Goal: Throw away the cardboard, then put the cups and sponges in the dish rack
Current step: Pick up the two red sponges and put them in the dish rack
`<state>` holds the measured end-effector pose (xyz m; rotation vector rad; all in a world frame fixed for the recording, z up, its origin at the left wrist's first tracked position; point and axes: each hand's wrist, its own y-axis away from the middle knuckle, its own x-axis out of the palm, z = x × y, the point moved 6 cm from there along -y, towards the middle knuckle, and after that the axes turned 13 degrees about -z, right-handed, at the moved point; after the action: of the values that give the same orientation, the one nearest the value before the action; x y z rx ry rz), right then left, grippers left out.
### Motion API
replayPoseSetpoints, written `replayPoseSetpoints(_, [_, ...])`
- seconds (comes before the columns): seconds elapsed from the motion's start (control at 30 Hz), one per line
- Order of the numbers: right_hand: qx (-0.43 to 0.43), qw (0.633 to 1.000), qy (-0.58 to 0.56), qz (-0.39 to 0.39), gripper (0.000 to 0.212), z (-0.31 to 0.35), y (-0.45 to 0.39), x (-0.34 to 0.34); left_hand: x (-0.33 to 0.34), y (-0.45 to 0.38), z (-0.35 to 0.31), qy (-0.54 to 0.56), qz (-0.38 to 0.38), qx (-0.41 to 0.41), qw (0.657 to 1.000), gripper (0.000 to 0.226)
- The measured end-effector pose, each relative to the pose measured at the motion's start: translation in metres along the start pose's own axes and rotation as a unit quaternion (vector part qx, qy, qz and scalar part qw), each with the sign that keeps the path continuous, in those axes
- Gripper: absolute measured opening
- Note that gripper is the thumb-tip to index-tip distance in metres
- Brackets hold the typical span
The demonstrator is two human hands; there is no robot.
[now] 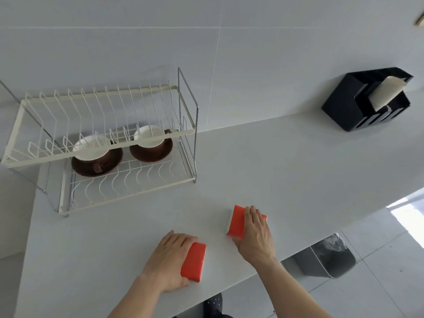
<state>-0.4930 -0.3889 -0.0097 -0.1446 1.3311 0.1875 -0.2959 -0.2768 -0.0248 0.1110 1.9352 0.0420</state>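
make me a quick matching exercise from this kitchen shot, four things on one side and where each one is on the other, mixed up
Things:
1. two cups
2. orange sponge
3. black holder
4. bin

Places:
A. on the floor beyond the counter's edge
B. under the left hand on the counter
C. on the lower shelf of the dish rack
D. at the back of the counter against the wall, on the right

Pairs: 1-C, 2-B, 3-D, 4-A
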Motion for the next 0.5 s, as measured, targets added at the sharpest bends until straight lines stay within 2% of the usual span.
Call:
replayPoseSetpoints(0.2, [-0.043, 0.997, 0.042, 0.044, 0.112, -0.015, -0.024, 0.010, -0.002, -0.018, 0.010, 0.007, -0.035, -0.045, 0.998, 0.106])
replayPoseSetpoints(0.5, [-0.071, 0.996, 0.038, 0.048, 0.100, -0.009, -0.033, 0.001, -0.029, -0.034, 0.022, -0.003, -0.072, -0.082, 0.994, 0.106])
